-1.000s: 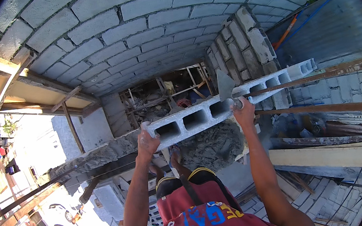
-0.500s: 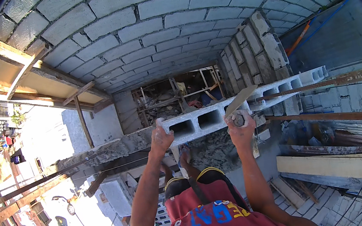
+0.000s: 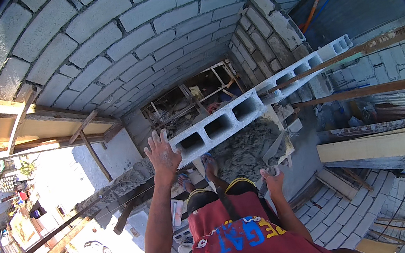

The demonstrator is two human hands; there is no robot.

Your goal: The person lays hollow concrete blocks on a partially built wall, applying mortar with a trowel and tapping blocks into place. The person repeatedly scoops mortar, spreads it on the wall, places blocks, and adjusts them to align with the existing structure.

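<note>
A grey hollow concrete block lies on top of a low wall, its square hollows facing up. At its left end is my left hand, open with the fingers spread; the thumb side is at the block's end, and whether it presses there I cannot tell. Lower and to the right, my right hand is closed round the handle of a trowel. The trowel's blade is over the right side of a heap of wet grey mortar, near my feet.
Further hollow blocks continue the row to the right. Rough mortar tops the wall on the left. Rusty steel bars cross at the right. A tall block wall rises ahead, with wooden framing at left. The street lies far below.
My right hand has drawn the trowel back from above the block down to the mortar. My left hand's fingers have spread from their grip on the block's end. The view has turned.
</note>
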